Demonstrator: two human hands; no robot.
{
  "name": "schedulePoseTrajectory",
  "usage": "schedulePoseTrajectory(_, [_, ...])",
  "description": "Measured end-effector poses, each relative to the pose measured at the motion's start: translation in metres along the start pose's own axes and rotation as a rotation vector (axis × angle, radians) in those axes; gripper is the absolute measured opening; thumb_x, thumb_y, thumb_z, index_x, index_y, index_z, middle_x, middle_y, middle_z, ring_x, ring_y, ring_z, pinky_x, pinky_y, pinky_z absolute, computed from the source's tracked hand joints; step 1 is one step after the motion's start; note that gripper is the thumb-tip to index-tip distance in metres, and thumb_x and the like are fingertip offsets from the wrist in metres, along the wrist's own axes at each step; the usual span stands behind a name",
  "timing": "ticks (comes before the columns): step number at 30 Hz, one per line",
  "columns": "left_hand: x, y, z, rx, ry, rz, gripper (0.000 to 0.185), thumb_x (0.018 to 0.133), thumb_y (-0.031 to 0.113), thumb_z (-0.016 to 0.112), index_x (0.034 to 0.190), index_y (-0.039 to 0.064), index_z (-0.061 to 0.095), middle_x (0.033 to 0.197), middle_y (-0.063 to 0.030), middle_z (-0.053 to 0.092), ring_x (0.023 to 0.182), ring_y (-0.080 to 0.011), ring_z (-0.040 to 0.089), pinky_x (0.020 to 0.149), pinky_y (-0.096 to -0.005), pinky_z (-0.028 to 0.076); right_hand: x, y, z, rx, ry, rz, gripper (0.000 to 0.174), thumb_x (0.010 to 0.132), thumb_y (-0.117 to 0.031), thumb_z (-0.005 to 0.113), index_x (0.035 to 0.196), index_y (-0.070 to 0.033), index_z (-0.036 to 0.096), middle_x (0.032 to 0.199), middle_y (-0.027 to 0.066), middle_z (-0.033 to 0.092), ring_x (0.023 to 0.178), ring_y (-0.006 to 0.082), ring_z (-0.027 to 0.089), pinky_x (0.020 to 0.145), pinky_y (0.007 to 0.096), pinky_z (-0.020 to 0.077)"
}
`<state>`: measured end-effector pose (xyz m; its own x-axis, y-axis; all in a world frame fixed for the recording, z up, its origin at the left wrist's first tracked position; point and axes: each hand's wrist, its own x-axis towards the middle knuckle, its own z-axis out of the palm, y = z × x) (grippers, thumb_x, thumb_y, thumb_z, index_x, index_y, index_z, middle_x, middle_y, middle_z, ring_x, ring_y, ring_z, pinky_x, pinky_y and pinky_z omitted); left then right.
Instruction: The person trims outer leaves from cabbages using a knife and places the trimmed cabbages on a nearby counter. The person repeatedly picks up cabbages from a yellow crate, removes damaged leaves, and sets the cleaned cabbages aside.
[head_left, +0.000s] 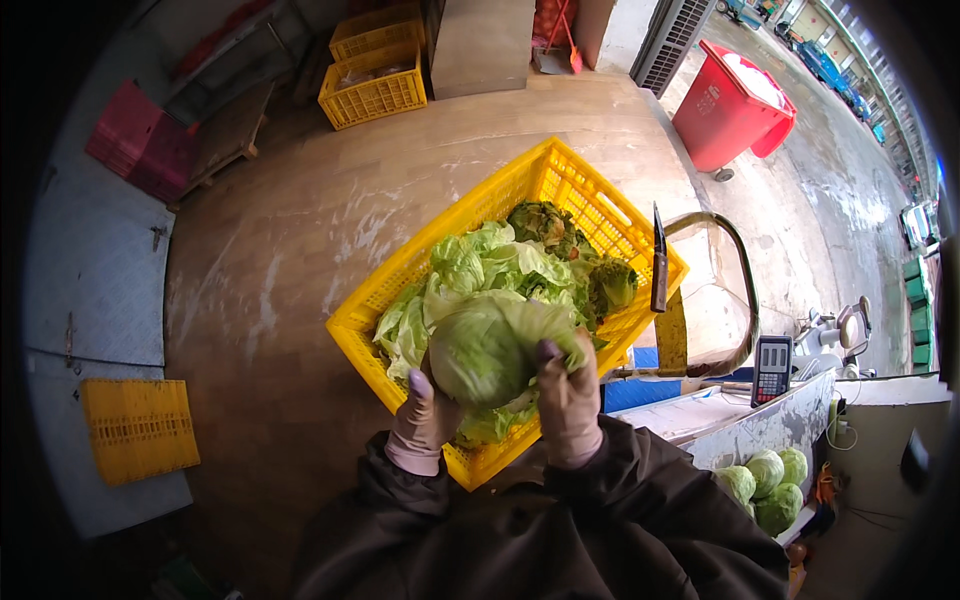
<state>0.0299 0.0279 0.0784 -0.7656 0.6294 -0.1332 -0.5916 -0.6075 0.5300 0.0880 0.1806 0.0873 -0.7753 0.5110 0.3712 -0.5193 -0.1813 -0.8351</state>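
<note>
A pale green iceberg lettuce head (480, 356) is held over a yellow plastic crate (450, 214). My left hand (426, 416), in a thin glove, cups its left side, the thumb on the near edge. At the right side, my gloved right hand (566, 401) pinches a loosened outer leaf (551, 326) that stands away from the head. Beneath, loose lettuce leaves (469, 262) fill much of the crate, with browned, darker leaves (544, 223) towards the far corner. A knife (659, 270) with a brown handle is upright at the crate's right rim, its blade pointing up.
Several trimmed lettuce heads (765, 480) sit at the lower right, below a digital scale display (772, 367). Beside the crate curves a metal tube frame (750, 285). Farther off stand a red wheeled bin (731, 112), stacked yellow crates (375, 86) and another yellow crate (139, 431).
</note>
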Motion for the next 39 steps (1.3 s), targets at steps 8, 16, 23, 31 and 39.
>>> schedulePoseTrajectory(8, [-0.005,0.01,-0.024,-0.072,0.106,-0.062,0.093,0.08,0.04,0.079,0.151,0.008,0.029,0.148,-0.0112,0.042,0.136,-0.0314,0.042,0.115,-0.049,0.034,0.039,-0.027,-0.038,-0.068,0.287,0.774,0.029,0.098,-0.012,0.047,0.123,0.001,0.054,0.105,0.008,0.063,0.091,0.0165,0.062,0.079,0.0285,0.0529])
schedulePoseTrajectory(16, [-0.007,0.018,-0.062,-0.294,-0.169,-0.163,0.087,0.083,0.046,0.069,0.151,0.006,0.031,0.15,-0.0177,0.041,0.137,-0.0368,0.041,0.113,-0.0569,0.033,0.103,-0.013,-0.079,-0.201,0.082,0.916,0.023,0.1,-0.018,0.053,0.112,0.0,0.06,0.09,0.005,0.064,0.076,0.0125,0.06,0.066,0.0264,0.0506])
schedulePoseTrajectory(23, [-0.011,0.013,-0.069,-0.081,0.005,-0.105,0.072,0.087,0.054,0.055,0.142,0.01,0.043,0.143,-0.0143,0.048,0.123,-0.0392,0.051,0.103,-0.0584,0.043,0.12,0.013,-0.09,-0.239,0.273,0.982,0.029,0.1,-0.03,0.058,0.09,-0.004,0.063,0.069,0.0013,0.054,0.055,0.0124,0.044,0.05,0.0301,0.0368])
schedulePoseTrajectory(31, [0.002,0.02,-0.035,-0.784,0.003,-0.099,0.075,0.095,0.055,0.05,0.152,0.012,0.026,0.142,-0.0255,0.042,0.126,-0.0564,0.042,0.096,-0.0683,0.044,0.101,0.033,-0.092,0.103,0.511,0.912,0.036,0.102,-0.032,0.051,0.098,0.001,0.064,0.076,0.0077,0.064,0.061,0.0195,0.062,0.056,0.0319,0.0514])
schedulePoseTrajectory(39, [0.011,0.025,-0.032,-0.993,-0.29,-0.32,0.077,0.097,0.047,0.053,0.155,0.01,0.019,0.149,-0.0236,0.038,0.137,-0.0515,0.034,0.11,-0.0686,0.028,0.102,0.063,-0.117,-1.168,0.0,0.619,0.064,0.097,-0.045,0.056,0.137,0.003,0.042,0.12,0.0236,0.057,0.114,0.033,0.057,0.093,0.0364,0.0486])
